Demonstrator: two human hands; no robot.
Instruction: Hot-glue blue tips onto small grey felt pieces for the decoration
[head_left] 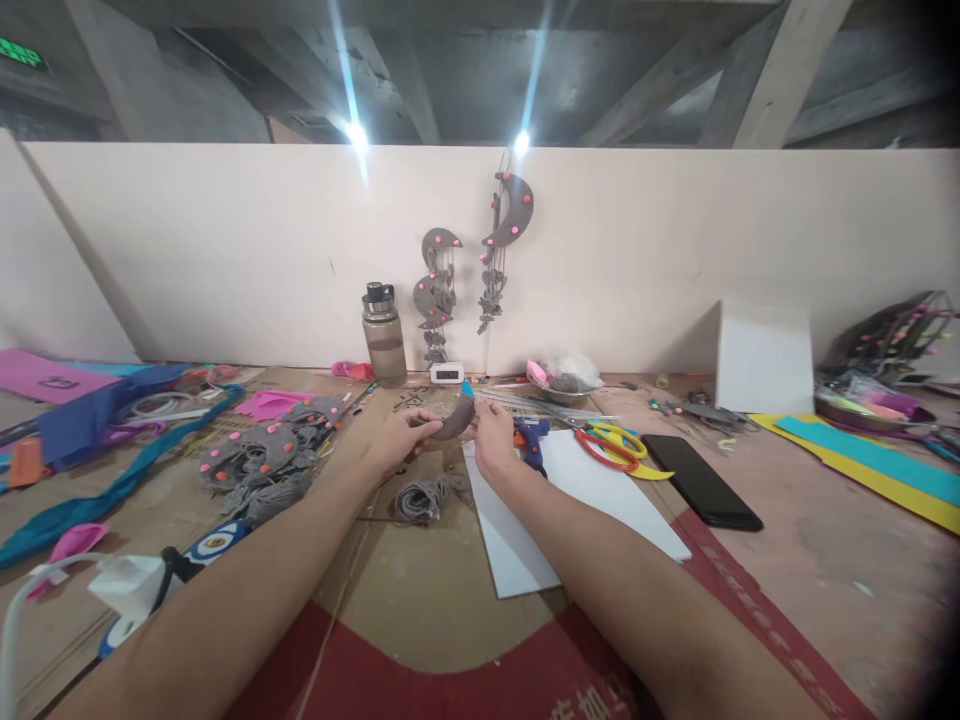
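Between my two hands is a grey felt crescent (454, 420), held up a little above the cardboard-covered table. My left hand (405, 435) pinches its left tip. The fingers of my right hand (493, 437) close on its upper right end, beside a small blue piece (468, 389); whether the hand touches that piece I cannot tell. Below the hands lies a coil of grey cord (421, 500). A blue glue gun (532, 440) rests just right of my right hand, by white sheets (600, 500) that my right forearm partly covers.
Scissors with red and yellow handles (611, 450) and a black phone (701, 480) lie to the right. Decorated grey felt pieces (259, 455) are heaped on the left, near a white plug (129, 583). A bottle (384, 340) stands at the wall under hanging crescents (516, 210).
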